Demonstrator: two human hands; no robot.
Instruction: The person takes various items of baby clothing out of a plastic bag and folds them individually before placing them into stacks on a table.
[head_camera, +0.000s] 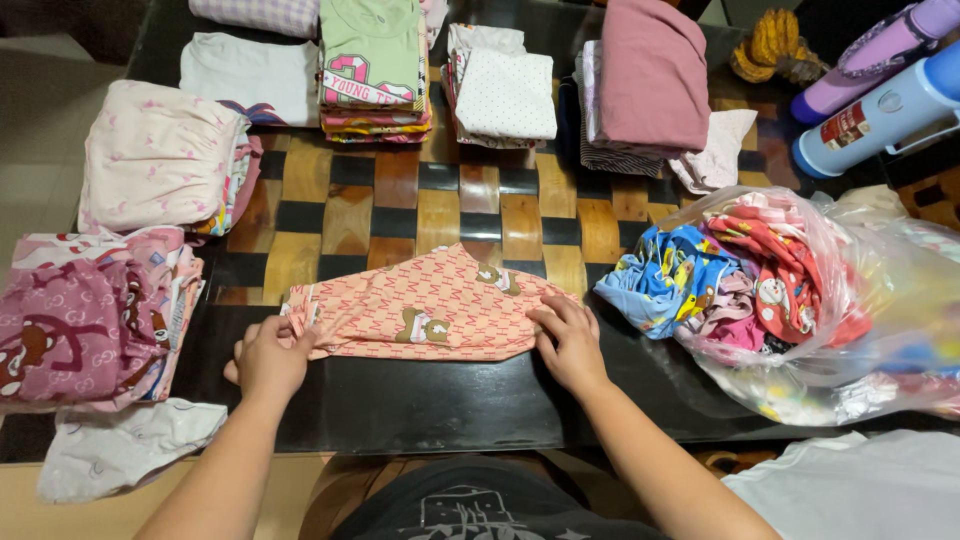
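One small peach-pink cotton garment printed with tan bears (425, 315) lies flat near the front edge of the dark counter with a woven wood-tile middle (420, 400), partly folded into a long strip. The left hand (268, 358) pinches the garment's left end between thumb and fingers, grasping the cloth. The right hand (568, 340) rests palm down on the right end, fingers spread and released, pressing the fabric flat rather than gripping it.

Just right of the garment a clear plastic bag (880, 300) lies on its side, spilling unfolded blue, red and pink clothes (720, 275). To the left sits a stack of folded pink and maroon printed clothes (90, 320), with a white garment (125, 445) below it and a pale pink folded pile (160, 160) above it. Along the far side stand further folded stacks: a green top on a colourful pile (372, 60), a white dotted pile (505, 90) and a dusty-rose pile (650, 75). Two cylindrical bottles, purple and blue-capped white (880, 95), lie at the far right corner.
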